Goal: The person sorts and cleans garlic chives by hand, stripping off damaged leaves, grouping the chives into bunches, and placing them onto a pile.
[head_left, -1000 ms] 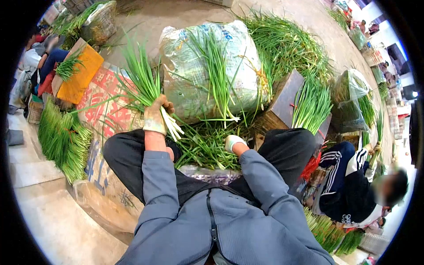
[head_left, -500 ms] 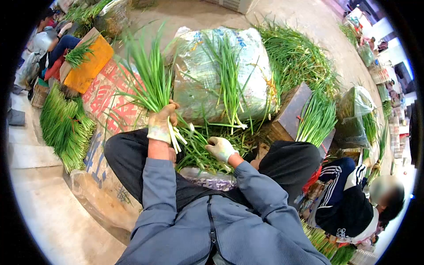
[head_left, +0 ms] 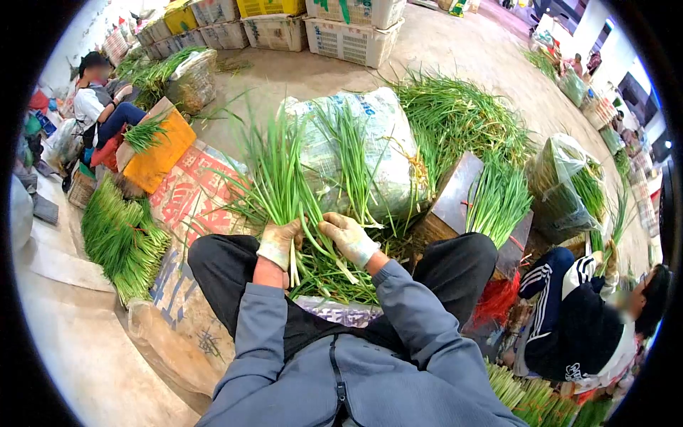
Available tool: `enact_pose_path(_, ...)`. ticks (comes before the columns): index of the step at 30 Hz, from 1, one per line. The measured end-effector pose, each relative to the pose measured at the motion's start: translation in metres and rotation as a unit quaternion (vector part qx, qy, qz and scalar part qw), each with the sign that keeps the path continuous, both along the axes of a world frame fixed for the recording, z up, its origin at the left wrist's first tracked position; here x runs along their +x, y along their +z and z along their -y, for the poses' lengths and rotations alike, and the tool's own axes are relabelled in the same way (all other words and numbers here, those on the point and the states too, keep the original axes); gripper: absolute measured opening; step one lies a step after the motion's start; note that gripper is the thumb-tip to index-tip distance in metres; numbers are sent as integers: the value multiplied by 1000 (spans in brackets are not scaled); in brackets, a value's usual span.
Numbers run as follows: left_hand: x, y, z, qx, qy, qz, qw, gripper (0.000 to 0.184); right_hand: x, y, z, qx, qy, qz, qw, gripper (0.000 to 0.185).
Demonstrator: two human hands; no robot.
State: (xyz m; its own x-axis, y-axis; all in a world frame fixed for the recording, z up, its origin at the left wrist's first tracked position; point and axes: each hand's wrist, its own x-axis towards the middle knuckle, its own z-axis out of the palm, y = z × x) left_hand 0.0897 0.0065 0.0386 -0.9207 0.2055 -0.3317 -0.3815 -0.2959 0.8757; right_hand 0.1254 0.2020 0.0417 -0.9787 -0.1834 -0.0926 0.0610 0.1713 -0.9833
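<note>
My gloved left hand (head_left: pixel 279 243) is closed around the lower stems of an upright bunch of green onions (head_left: pixel 274 174), leaves fanning upward. Close beside it, my gloved right hand (head_left: pixel 348 238) pinches a green onion stalk at the bunch's right edge; its fingertips are partly hidden by leaves. Loose stalks (head_left: pixel 324 281) lie between my knees, below both hands. Just beyond them, a smaller bunch of green onions (head_left: pixel 353 160) rests on a large plastic-wrapped bale (head_left: pixel 398 128).
A box (head_left: pixel 448 196) on the right carries a tied bundle (head_left: pixel 498 203). Loose greens (head_left: pixel 462 114) lie behind it. Stacked bundles (head_left: pixel 121 235) and an orange board (head_left: pixel 160 160) are left. Crates (head_left: pixel 352 39) stand at the back. One person (head_left: pixel 107 107) sits left, another (head_left: pixel 580 313) right.
My right hand has moved up and left to the bunch and now grips a stalk. The bunch in my left hand has shifted right. The view has tilted up, showing the crates.
</note>
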Motion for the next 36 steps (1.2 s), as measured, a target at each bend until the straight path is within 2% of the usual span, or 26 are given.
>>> enact_pose_path(1, 5, 2, -3, 16, -24, -5, 1000, 34, 4, -3, 7, -67, -21, -8, 998, 34)
enact_pose_path(2, 7, 4, -9, 36, -46, 8, 998, 37, 6, -4, 5, -88, 22, 1, 996, 34)
enact_pose_path(4, 18, 15, -30, 86, -3, 37, 996, 39, 13, -7, 4, -33, 33, -50, 998, 35)
enact_pose_path(5, 19, 17, -37, 109, 10, 14, 994, 34, 22, 5, 1, -17, 15, -77, 997, 35)
enact_pose_path(6, 17, 13, -37, 108, 7, 16, 994, 34, 26, 13, -4, 25, 25, -57, 998, 34)
enact_pose_path(8, 5, 3, -27, 30, 37, -12, 999, 27, 39, -4, -13, -28, 65, -83, 994, 34)
enact_pose_path(9, -1, 1, -23, 42, 58, 5, 997, 25, 43, -15, -17, -15, 72, -149, 986, 34)
enact_pose_path(10, -7, 6, -20, 54, 76, 18, 995, 23, 53, -15, -18, 6, 59, -162, 985, 31)
enact_pose_path(12, -27, -3, -10, 43, 122, 31, 991, 25, 74, 8, -18, 12, 74, 8, 997, 28)
enact_pose_path(14, -33, 3, -6, 25, 131, -6, 991, 23, 82, 6, -20, 69, 63, -16, 996, 27)
enact_pose_path(17, -43, 8, 4, 16, 216, 38, 976, 19, 83, -28, -36, 150, 101, -10, 983, 28)
enact_pose_path(18, -57, -14, 18, -12, 213, 26, 977, 21, 82, -44, -44, 151, 99, -9, 983, 28)
enact_pose_path(19, -59, -11, 18, 8, 222, 21, 975, 21, 79, -43, -49, 301, 207, 66, 929, 34)
enact_pose_path(20, -60, -8, 18, 27, 233, 16, 972, 22, 78, -43, -52, 436, 307, 139, 834, 41)
enact_pose_path(21, -56, -9, 18, 20, 234, -9, 972, 24, 76, -42, -59, 492, 312, 140, 800, 51)
enact_pose_path(22, -49, -2, 11, 12, 236, -34, 971, 26, 69, -41, -56, 496, 203, 121, 836, 53)
enact_pose_path(23, -47, -1, 4, 5, 255, -47, 966, 30, 61, -28, -48, 413, 104, 62, 903, 51)
enact_pose_path(24, -49, -11, 5, -30, 236, -8, 971, 32, 55, -16, -38, 320, 1, 5, 947, 50)
enact_pose_path(26, -46, -27, -2, -59, 224, 18, 973, 29, 42, 12, -8, 195, -70, -89, 974, 54)
enact_pose_path(27, -39, -27, -11, -33, 233, -7, 972, 26, 34, 11, 8, 237, -72, -145, 958, 52)
enact_pose_path(28, -33, -17, -16, -68, 206, 17, 976, 26, 28, 9, 21, 279, -75, -201, 936, 51)
enact_pose_path(30, -29, -12, -23, -74, 190, 54, 977, 29, 14, -2, 39, 230, -54, -114, 965, 50)
enact_pose_path(32, -25, -13, -24, -34, 235, 28, 971, 32, 12, -9, 43, 188, -31, -90, 978, 44)
enact_pose_path(34, -26, -10, -14, -55, 217, 38, 974, 32, 20, -15, 41, 181, -37, -93, 978, 43)
enact_pose_path(35, -32, -19, -6, -69, 214, 39, 974, 31, 20, -16, 34, 189, -2, -76, 979, 41)
enact_pose_path(36, -38, -26, 3, -82, 208, 40, 974, 30, 24, -20, 27, 214, -26, -75, 974, 41)
